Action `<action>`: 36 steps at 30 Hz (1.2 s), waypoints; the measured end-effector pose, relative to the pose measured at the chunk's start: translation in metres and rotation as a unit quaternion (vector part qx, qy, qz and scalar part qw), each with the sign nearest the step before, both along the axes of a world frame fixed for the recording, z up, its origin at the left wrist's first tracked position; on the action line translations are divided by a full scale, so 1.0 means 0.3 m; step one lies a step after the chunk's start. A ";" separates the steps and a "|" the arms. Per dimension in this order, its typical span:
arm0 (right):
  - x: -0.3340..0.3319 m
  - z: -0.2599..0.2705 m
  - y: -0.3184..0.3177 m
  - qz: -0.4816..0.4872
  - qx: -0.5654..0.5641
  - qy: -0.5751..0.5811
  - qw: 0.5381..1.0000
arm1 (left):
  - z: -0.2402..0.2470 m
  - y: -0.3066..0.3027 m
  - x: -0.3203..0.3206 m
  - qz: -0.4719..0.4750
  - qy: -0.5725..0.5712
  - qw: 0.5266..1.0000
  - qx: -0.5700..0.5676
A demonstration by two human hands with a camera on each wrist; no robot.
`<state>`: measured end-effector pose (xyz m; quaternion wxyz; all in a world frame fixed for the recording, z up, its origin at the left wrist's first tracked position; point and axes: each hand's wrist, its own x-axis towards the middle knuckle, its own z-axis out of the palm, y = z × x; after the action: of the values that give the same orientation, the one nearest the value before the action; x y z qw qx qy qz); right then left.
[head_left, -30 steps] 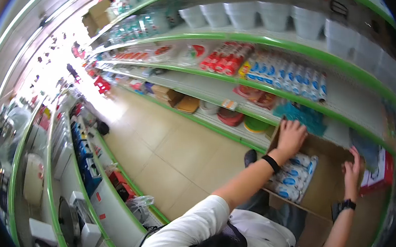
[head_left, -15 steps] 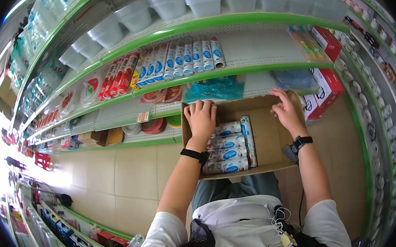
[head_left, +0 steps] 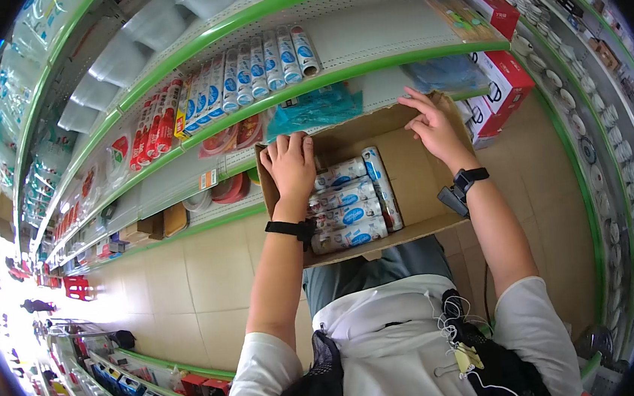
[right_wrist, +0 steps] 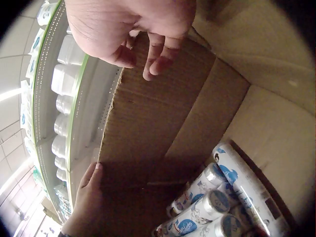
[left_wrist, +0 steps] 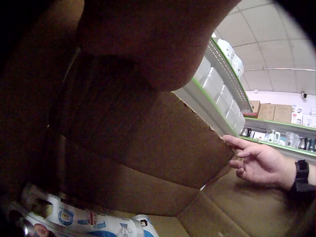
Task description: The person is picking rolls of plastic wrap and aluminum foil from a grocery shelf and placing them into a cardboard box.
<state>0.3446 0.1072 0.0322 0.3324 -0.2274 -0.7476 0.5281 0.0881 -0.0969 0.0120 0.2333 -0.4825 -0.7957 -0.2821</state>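
Note:
An open cardboard box [head_left: 425, 181] rests against the person's front at the lap. Several white-and-blue rolls [head_left: 348, 214] lie stacked on its left side, with another roll [head_left: 382, 188] set crosswise beside them. The left hand [head_left: 292, 166] grips the far left corner, fingers bent over the rim. At the far right corner is the right hand [head_left: 435, 131], its index finger extended and the others loosely bent. In the left wrist view that right hand [left_wrist: 261, 163] touches the cardboard edge; the right wrist view has its fingers [right_wrist: 157, 57] hanging before the inner wall.
Green-edged shelves [head_left: 388, 63] stand just beyond the box, holding similar rolls [head_left: 267, 63], red rolls [head_left: 156, 125], a teal plastic bag [head_left: 317, 107] and white tubs [head_left: 154, 20]. Red boxes [head_left: 504, 91] are at the right. Tiled floor [head_left: 221, 263] runs left towards a bright aisle end.
The head view has swung from along the aisle to face the shelves. Compared with half a second ago, the box and both hands sit higher in view, the box slightly turned. Both hands stay at its corners.

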 end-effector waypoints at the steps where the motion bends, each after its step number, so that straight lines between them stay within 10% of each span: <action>1: 0.000 0.000 0.001 0.005 -0.003 0.003 1.000 | -0.002 0.001 -0.003 0.003 0.005 1.000 0.000; 36: 0.013 0.003 -0.091 0.112 -0.058 -0.042 0.991 | 0.034 -0.018 0.015 0.006 0.011 1.000 0.005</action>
<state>0.3484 0.0799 0.0332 0.2260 -0.1831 -0.7495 0.5946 0.0926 -0.1024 0.0220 0.2461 -0.4798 -0.7946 -0.2791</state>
